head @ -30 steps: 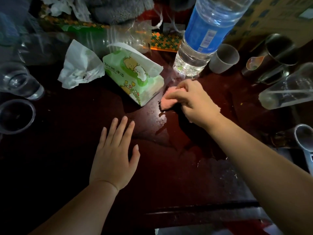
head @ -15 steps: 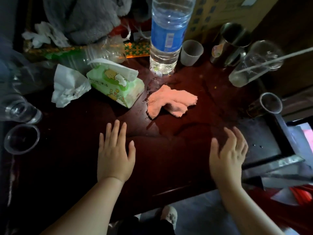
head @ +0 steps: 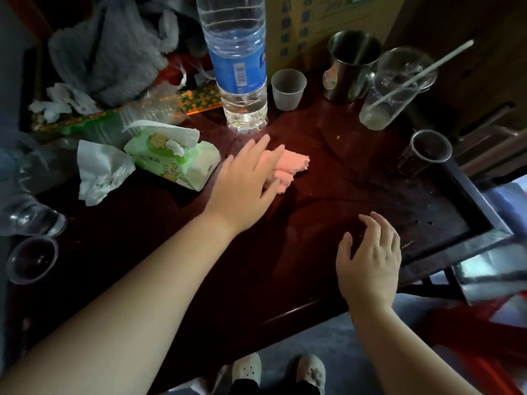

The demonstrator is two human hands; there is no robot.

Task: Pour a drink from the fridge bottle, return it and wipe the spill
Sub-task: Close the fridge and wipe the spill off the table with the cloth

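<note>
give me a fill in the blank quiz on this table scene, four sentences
1. The left hand reaches onto the ____ cloth.
2. The water bottle has a ____ label.
3. A white ____ leans in the clear plastic cup.
4. The right hand holds ____.

Missing words: pink; blue; straw; nothing

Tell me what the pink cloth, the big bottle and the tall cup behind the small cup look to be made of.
Pink cloth: soft terry-like fabric, matte, with a fuzzy, frayed edge.
Big bottle: clear thin plastic, glossy, ribbed walls, blue printed label.
Tall cup: probably stainless steel, brushed grey sheen with reflections on its side and a sticker near the base.
</note>
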